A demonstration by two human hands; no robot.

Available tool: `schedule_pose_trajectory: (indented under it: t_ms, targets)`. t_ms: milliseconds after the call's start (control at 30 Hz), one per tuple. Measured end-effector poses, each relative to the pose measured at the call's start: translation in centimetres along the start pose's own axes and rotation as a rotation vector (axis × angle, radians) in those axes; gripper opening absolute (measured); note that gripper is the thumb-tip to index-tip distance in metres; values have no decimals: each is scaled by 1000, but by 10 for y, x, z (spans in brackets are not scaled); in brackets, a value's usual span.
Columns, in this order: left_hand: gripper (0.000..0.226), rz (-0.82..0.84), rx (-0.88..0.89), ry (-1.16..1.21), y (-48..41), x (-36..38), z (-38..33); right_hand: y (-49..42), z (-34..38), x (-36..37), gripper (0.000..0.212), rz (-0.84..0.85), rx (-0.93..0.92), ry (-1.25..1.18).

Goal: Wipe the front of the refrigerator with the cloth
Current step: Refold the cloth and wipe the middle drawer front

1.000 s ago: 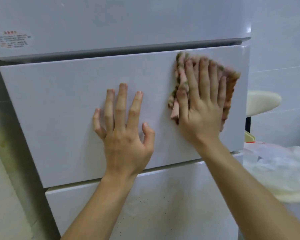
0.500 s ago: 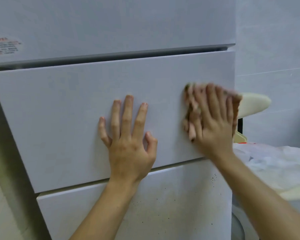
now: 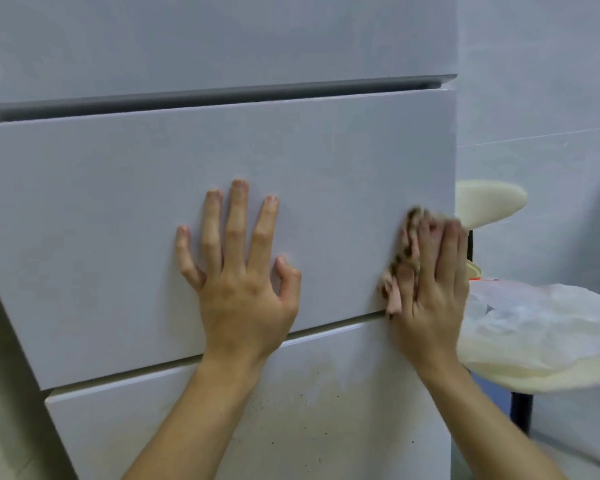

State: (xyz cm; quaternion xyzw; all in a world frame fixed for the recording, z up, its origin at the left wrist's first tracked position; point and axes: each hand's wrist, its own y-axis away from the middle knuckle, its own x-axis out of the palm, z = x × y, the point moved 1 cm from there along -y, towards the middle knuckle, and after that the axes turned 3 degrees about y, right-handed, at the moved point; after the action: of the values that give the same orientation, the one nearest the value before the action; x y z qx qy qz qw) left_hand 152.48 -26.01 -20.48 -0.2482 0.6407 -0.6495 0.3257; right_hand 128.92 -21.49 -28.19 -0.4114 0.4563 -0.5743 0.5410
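Note:
The white refrigerator front fills the view, and its middle drawer panel [image 3: 118,220] stands slightly out from the others. My left hand [image 3: 239,271] presses flat on that panel with fingers spread. My right hand [image 3: 430,292] presses a pink and brown cloth [image 3: 400,268] with straight fingers against the panel's lower right corner. Most of the cloth is hidden under the hand. The lower drawer panel [image 3: 309,410] below shows brown specks and smudges.
To the right of the refrigerator stands a cream stool seat [image 3: 489,202] against a tiled wall. Nearer lies a white plastic bag [image 3: 541,327] on another cream seat with a dark leg [image 3: 522,414]. A dark gap [image 3: 222,97] separates the upper door from the drawer.
My right hand has slid the cloth down the right side of the middle panel, from near its top edge to its bottom corner. My left hand has stayed pressed in place.

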Motion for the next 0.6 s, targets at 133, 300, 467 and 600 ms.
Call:
schedule_pose_trajectory:
  t_ms: [133, 300, 467, 600]
  targets:
    - [67, 26, 15, 6, -1, -1, 1, 17, -10, 0, 53, 34, 73, -48]
    - [70, 44, 4, 14, -1, -3, 1, -71, 16, -17, 57, -40, -159, -125]
    - [69, 52, 2, 13, -1, -2, 2, -171, 30, -6, 63, 26, 259, -245]
    - [68, 50, 10, 21, -1, -3, 3, -141, 31, -9, 59, -22, 308, -260]
